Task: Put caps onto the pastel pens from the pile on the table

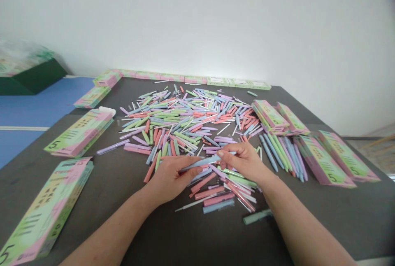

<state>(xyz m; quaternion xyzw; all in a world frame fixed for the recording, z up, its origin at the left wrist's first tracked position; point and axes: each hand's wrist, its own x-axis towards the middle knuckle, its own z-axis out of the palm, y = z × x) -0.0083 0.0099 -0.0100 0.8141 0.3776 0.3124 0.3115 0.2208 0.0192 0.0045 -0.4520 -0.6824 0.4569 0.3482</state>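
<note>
Between my two hands is a light blue pen (pixel 208 160), lying almost level above the pile. My left hand (pixel 176 173) pinches one end between thumb and fingers. At the other end, the thumb and fingers of my right hand (pixel 240 159) close on the pen. Under and beyond them spreads a big heap of pastel pens (pixel 173 113) in blue, green, purple and coral, mixed with thin white refills (pixel 224 129). Closer to me lie coral pens (pixel 212 193) and a blue pen (pixel 218 206). A green pen (pixel 256 217) rests by my right forearm.
Pink-and-green boxes (pixel 46 204) line the table's left side, and more boxes (pixel 327 161) lie at right. A row of boxes (pixel 194 79) runs along the back edge by the wall. Sorted pens (pixel 284 152) lie side by side at right. A dark green bin (pixel 33 77) stands far left.
</note>
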